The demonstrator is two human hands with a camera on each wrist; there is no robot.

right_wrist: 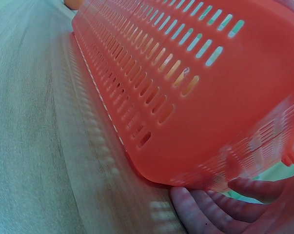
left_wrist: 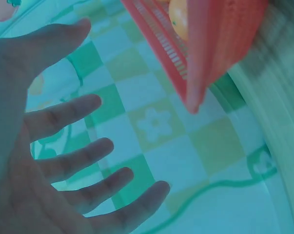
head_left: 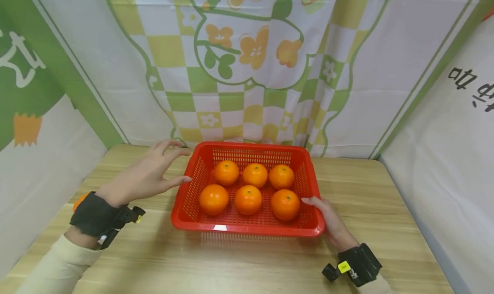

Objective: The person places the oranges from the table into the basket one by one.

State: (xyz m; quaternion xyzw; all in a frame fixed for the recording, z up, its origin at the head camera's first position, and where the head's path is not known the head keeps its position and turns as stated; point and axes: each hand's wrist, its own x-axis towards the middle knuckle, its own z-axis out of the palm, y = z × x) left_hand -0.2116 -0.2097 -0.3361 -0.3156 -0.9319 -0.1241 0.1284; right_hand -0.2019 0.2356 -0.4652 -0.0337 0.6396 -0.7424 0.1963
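A red plastic basket with slotted walls stands on the wooden table, holding several oranges in two rows. My left hand is beside the basket's left rim, fingers spread and thumb apart from them. In the left wrist view a gap shows between that hand and the basket. At the right front corner, my right hand grips the basket, its thumb over the rim. The right wrist view shows the fingers low against the outside, by the bottom edge.
Behind the left wrist, an orange-coloured thing is mostly hidden. A checked, flowered cloth hangs behind the table, and printed cloth walls stand on both sides. Bare wood shows in front of the basket.
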